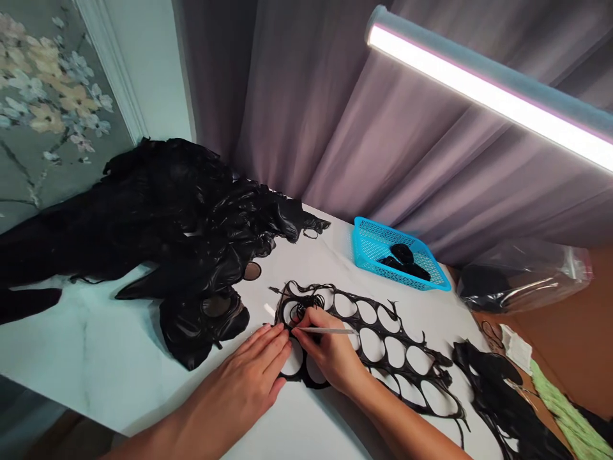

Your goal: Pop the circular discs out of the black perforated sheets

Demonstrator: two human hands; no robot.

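Note:
A black sheet with round holes (383,322) lies spread on the white table, like a cut-out web. My left hand (261,364) rests flat at its left end, fingers stretched out and together. My right hand (332,351) is closed in a pinch around a slim, pale, stick-like tool (342,331); its exact kind does not show. The tool's near end lies by my left fingertips. Just beyond my right fingers, a tangle of thin black rings or strands (313,301) sits on the sheet. What lies under my right palm is hidden.
A large heap of shiny black material (191,204) covers the table's left side. Towards the curtain stands a blue basket (361,259) with black pieces inside. At right are a clear plastic bag (531,275), another black sheet (507,390) and green cloth (565,409). A tube lamp (488,89) hangs above.

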